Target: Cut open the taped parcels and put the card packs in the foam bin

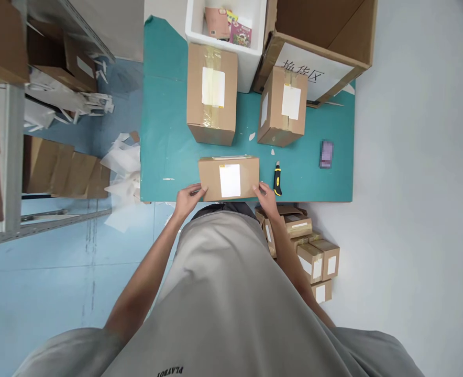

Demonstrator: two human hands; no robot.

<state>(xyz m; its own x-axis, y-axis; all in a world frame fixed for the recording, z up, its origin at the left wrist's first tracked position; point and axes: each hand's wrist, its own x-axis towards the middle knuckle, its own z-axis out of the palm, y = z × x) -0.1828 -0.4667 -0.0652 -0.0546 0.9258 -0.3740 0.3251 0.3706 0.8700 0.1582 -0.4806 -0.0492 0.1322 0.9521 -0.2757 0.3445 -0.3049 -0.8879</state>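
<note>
A small cardboard box (210,178) with a white label lies at the front edge of the green table (163,131). My left hand (189,200) grips its left end, and my right hand (266,199) holds the right end, thumbs on the labelled side. Just right of the box is a black and yellow utility knife (277,179). Behind it stand two taped cardboard boxes, a larger one (194,89) at the left and a smaller one (278,110) at the right, both with white labels.
A white foam bin (251,68) holds colourful packets. Beside it stands a large open carton (363,63). A blurred purple object (326,154) lies at the table's right. Shelving (14,157) with cartons is at the left; stacked boxes (329,259) are below the table's right edge.
</note>
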